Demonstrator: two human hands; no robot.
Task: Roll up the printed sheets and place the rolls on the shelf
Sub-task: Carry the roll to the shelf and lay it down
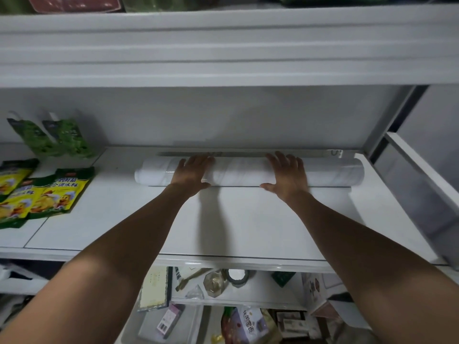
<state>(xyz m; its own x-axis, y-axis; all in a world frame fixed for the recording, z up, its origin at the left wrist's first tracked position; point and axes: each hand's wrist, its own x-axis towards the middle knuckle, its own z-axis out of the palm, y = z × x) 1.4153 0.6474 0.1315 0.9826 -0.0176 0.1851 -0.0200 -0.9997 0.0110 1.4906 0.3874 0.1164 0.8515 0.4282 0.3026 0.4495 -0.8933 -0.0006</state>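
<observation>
Roll lies on shelf under both flat, spread hands, no legible writing.

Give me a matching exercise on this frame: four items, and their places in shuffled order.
Items:
1. roll
2. yellow packets
3. green pouches
4. left hand

Places:
A. flat at the shelf's left front
B. resting on the roll's left part
C. lying lengthwise near the shelf's back
D. leaning against the back wall, left

Pairs: 1-C, 2-A, 3-D, 4-B
</observation>
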